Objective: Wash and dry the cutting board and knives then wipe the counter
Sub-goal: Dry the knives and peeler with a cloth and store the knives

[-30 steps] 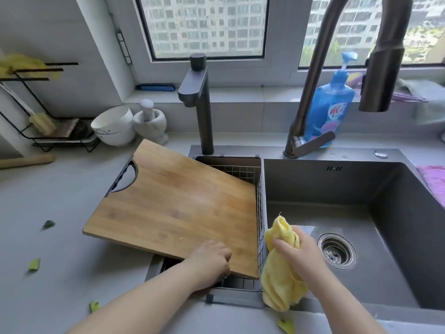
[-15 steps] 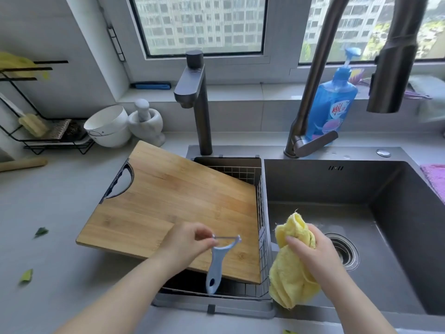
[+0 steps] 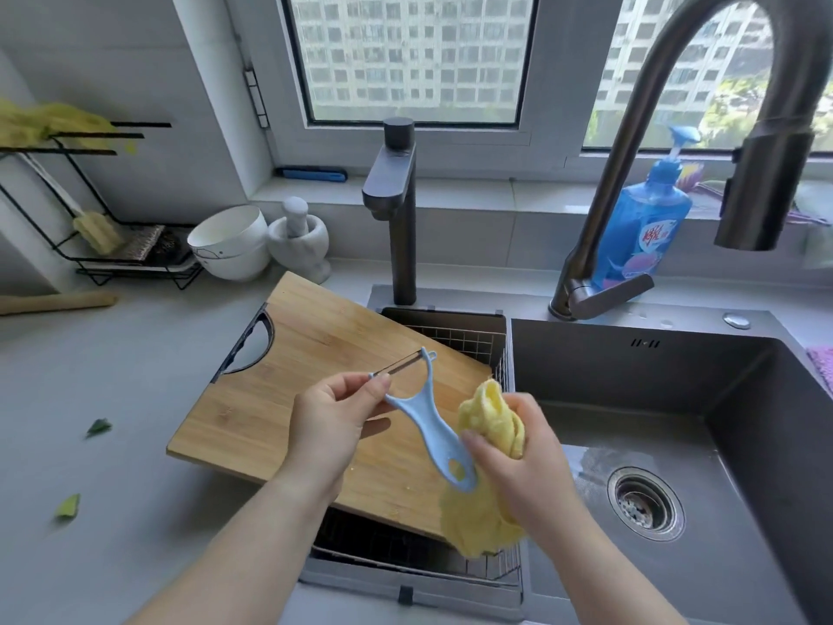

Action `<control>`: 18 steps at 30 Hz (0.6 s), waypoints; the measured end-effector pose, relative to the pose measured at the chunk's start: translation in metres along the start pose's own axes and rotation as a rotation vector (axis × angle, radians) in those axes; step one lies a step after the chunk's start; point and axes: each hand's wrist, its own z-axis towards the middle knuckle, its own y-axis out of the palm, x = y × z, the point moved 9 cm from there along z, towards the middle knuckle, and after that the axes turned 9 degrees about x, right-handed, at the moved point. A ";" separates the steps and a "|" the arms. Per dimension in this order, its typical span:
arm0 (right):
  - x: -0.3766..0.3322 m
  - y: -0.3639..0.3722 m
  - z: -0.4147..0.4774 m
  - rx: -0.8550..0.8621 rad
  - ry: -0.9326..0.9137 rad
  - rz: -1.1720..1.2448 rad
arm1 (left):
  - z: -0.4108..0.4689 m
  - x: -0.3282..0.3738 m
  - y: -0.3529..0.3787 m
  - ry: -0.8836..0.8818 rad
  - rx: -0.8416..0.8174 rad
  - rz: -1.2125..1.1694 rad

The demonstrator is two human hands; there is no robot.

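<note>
— Blue peeler, where is it?
— Above the cutting board, left of the sink. My left hand pinches its top by the blade. My right hand squeezes the yellow cloth on its handle.
— How do you dry it well?
— I should rub slowly and stay off the blade.

You have open passage down into the sink basin; the tall faucet arches over its rear edge. The cutting board covers most of the wire basket. Bowl and mortar crowd the counter behind the board.
</note>
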 end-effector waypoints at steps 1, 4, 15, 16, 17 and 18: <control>-0.008 0.002 0.001 -0.006 -0.059 -0.029 | -0.001 0.002 0.000 0.000 0.010 -0.015; -0.013 0.026 -0.003 -0.179 -0.059 -0.114 | -0.005 0.009 0.003 0.021 -0.001 -0.033; 0.005 0.063 -0.016 -0.460 0.186 0.079 | -0.016 -0.013 0.013 -0.157 -0.187 -0.038; 0.009 0.063 -0.016 -0.454 0.201 0.066 | -0.014 -0.012 0.011 -0.145 -0.168 -0.031; 0.015 0.061 -0.014 -0.412 0.231 0.067 | -0.011 -0.009 0.007 -0.119 -0.131 -0.014; 0.022 0.056 -0.011 -0.335 0.270 0.094 | -0.007 -0.006 0.001 -0.083 -0.087 0.013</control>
